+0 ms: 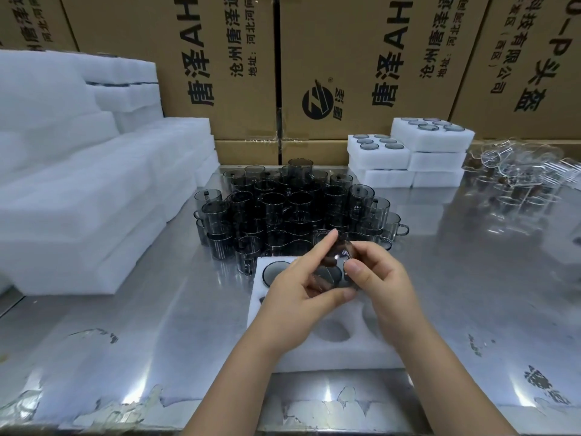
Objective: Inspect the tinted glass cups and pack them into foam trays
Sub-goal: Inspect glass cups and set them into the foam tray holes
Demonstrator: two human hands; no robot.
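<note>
holding a cup (pixel 330 273) just above the tray (pixel 330 354), my left hand (pixel 295 297) and right hand (pixel 377 278) both pinching it. thin smooth glass, probably light, slippery, fragile; best gripped by its wall.

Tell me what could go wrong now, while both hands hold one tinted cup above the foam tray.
The left hand and right hand hold the tinted cup only with the fingers; it may slip and hit the seated cup in the foam tray. The stacked heap of cups stands just behind the hands; a knock could topple some onto the metal table.
</note>
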